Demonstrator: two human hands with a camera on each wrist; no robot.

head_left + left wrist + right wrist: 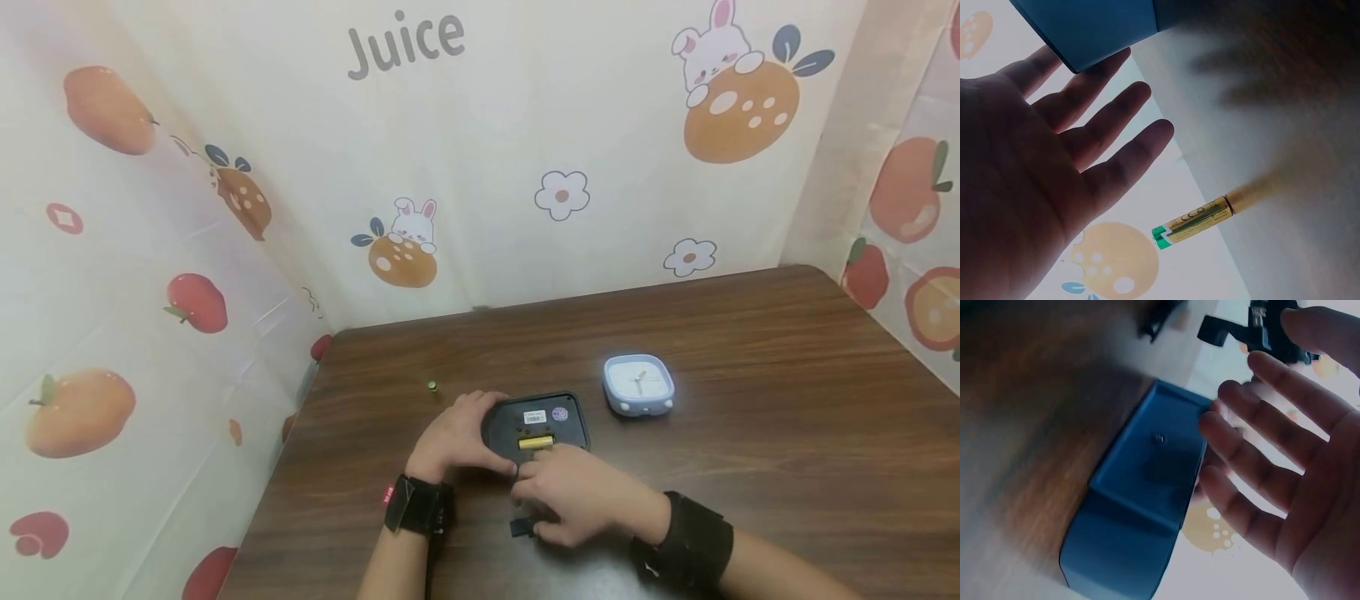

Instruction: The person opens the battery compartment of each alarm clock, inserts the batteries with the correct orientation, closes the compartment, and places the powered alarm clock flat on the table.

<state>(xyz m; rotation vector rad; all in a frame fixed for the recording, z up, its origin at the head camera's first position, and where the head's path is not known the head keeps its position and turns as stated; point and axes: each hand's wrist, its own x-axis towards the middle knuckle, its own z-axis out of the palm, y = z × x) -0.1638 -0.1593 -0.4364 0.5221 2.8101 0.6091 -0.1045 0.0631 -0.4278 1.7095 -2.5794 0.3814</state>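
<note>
A black rounded-rectangle device (498, 429), with white and purple stickers, lies with its battery compartment facing up. A yellow battery (536, 442) sits in that compartment. My left hand (459, 435) holds the device's left end, fingers at the far edge and thumb at the near one. Over the near edge, beside the battery, is my right hand (566, 492); its fingers look extended in the right wrist view, and their tips are partly hidden in the head view. A small black piece (521, 527) lies by the right thumb.
A green-ended battery (432, 387) stands upright left of the device; the left wrist view shows its gold-and-green side (1194, 222). At the right is a light blue clock (639, 385). Printed curtains rise behind the wooden table (750, 450).
</note>
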